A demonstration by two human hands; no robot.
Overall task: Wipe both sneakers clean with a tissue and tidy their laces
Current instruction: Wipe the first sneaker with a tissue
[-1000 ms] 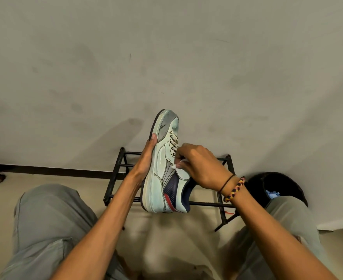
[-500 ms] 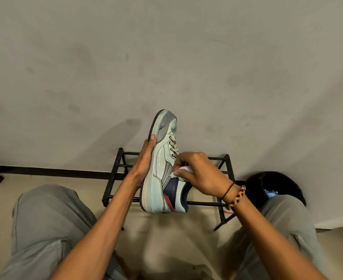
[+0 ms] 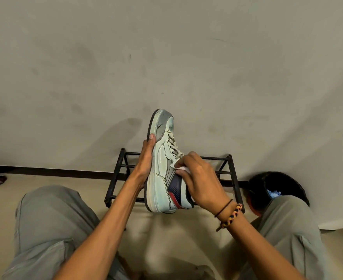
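A pale mint sneaker (image 3: 162,170) with a grey toe cap, navy and red heel panels and grey laces is held up in the air, toe pointing away from me. My left hand (image 3: 146,162) grips its sole side from the left. My right hand (image 3: 198,178) presses a small white tissue (image 3: 181,168) against the upper, just below the laces near the collar. Most of the tissue is hidden under my fingers. Only one sneaker is in view.
A black metal shoe rack (image 3: 232,174) stands against the grey wall behind the sneaker. A black bin (image 3: 287,182) with something blue inside sits at the right by my right knee. My knees in grey trousers frame the tan floor below.
My right hand with the tissue has slid down the sneaker's side from the laces toward the collar and heel. The left hand keeps its hold.
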